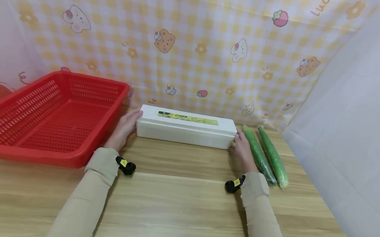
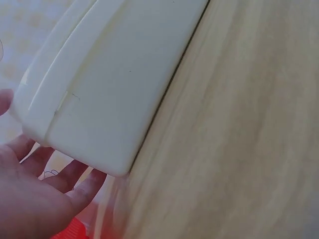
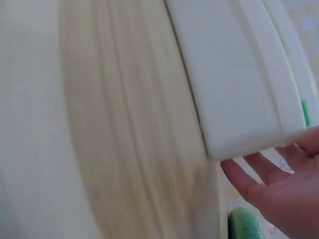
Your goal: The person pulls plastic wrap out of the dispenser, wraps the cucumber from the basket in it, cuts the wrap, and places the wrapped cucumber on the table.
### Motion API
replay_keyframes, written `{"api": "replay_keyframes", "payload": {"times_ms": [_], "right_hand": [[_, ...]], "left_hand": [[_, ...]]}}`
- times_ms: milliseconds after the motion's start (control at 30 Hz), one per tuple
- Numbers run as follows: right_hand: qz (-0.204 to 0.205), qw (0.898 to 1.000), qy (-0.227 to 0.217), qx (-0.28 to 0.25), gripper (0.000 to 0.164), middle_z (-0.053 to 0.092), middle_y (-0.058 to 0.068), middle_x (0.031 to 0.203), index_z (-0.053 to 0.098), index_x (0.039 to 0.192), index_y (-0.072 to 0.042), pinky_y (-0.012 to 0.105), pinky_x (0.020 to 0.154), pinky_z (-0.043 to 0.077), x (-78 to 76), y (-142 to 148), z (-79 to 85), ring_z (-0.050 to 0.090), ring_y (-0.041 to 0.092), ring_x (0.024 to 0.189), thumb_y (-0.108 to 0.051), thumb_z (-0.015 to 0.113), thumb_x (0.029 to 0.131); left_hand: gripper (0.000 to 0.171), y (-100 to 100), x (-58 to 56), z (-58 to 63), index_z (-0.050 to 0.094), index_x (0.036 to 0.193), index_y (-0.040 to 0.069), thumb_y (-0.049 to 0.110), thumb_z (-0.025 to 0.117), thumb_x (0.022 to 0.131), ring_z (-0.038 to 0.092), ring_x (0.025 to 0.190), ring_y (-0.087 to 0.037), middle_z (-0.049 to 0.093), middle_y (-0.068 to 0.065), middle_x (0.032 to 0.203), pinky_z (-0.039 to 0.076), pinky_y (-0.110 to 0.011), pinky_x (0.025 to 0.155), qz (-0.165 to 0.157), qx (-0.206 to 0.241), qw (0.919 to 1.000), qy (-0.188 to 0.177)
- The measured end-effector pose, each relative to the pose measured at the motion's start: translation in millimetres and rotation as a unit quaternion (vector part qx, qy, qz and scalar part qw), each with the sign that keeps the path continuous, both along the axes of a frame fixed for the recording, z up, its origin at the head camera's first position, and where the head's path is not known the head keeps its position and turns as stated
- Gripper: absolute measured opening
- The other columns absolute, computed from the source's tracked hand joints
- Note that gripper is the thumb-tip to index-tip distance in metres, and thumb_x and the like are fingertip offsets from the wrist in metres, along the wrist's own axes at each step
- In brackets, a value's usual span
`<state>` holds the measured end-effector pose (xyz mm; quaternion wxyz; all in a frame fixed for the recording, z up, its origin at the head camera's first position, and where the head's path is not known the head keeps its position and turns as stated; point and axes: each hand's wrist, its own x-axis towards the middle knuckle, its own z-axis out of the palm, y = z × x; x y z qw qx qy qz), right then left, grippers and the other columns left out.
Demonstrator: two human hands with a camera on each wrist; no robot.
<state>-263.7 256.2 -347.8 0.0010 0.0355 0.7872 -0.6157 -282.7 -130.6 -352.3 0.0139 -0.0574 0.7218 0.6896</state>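
Observation:
A long white cling film box (image 1: 184,133) with a yellow-green label on its lid lies on the table near the back. My left hand (image 1: 124,128) holds its left end, thumb up by the lid edge. In the left wrist view, the bent fingers (image 2: 82,191) of that hand meet the end wall. At the opposite end, my right hand (image 1: 244,150) grips the box. The right wrist view shows its fingertips (image 3: 244,174) along the lower end; its thumb is hidden there. Two long green cucumbers (image 1: 257,154) in clear wrap lie just right of the right hand.
A red plastic basket (image 1: 75,155) with slotted walls stands at the left, close to the left forearm. Behind the box hangs a yellow checked curtain (image 1: 192,68) with cartoon prints. A white sheet (image 1: 348,116) bounds the right side of the wooden table (image 1: 172,210).

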Motion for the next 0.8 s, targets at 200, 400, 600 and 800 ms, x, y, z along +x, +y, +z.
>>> {"api": "replay_keyframes", "payload": {"times_ms": [200, 400, 600, 800], "right_hand": [[-0.014, 1.0, -0.001, -0.017, 0.046, 0.025, 0.013, 0.152, 0.02, 0.148, -0.01, 0.049, 0.105, 0.033, 3.4, -3.1, 3.9, 0.031, 0.031, 0.135, -0.014, 0.02, 0.103], [-0.004, 0.999, -0.007, 0.034, 0.047, 0.024, 0.013, 0.152, 0.017, 0.149, -0.013, 0.052, 0.104, 0.034, 7.5, -2.3, 6.6, 0.032, 0.036, 0.134, -0.018, 0.023, 0.103], [0.007, 0.98, 0.051, 0.193, 0.05, 0.017, 0.014, 0.154, 0.02, 0.148, -0.01, 0.051, 0.111, 0.021, 14.2, -0.9, 8.6, 0.023, 0.036, 0.139, -0.015, 0.032, 0.1], [0.021, 0.947, 0.097, 0.305, 0.047, 0.014, 0.02, 0.153, 0.033, 0.14, 0.002, 0.054, 0.112, 0.013, 26.1, -7.9, 21.5, 0.012, 0.038, 0.142, -0.015, 0.04, 0.097]], "left_hand": [[0.06, -2.1, 0.1, -0.9, 0.025, 0.147, 0.023, 0.045, 0.045, 0.095, 0.042, 0.125, -0.019, 0.025, -0.002, 0.153, 0.037, -0.035, 0.104, -0.017, -0.011, 0.9998, 0.003], [0.058, -4.9, 3.4, 3.6, 0.021, 0.148, 0.019, 0.039, 0.04, 0.098, 0.036, 0.13, -0.028, 0.02, -0.006, 0.155, 0.032, -0.042, 0.108, -0.037, -0.042, 0.9983, 0.015], [0.056, -0.6, 7.4, 8.9, 0.019, 0.148, 0.013, 0.034, 0.036, 0.1, 0.021, 0.14, -0.029, 0.016, -0.011, 0.155, 0.019, -0.047, 0.113, -0.035, -0.127, 0.9893, 0.063], [0.058, 18.8, 21.3, 28.8, 0.018, 0.148, 0.006, 0.032, 0.035, 0.099, 0.01, 0.141, -0.04, 0.012, -0.019, 0.154, 0.012, -0.059, 0.111, -0.006, -0.298, 0.9428, 0.149]]}}
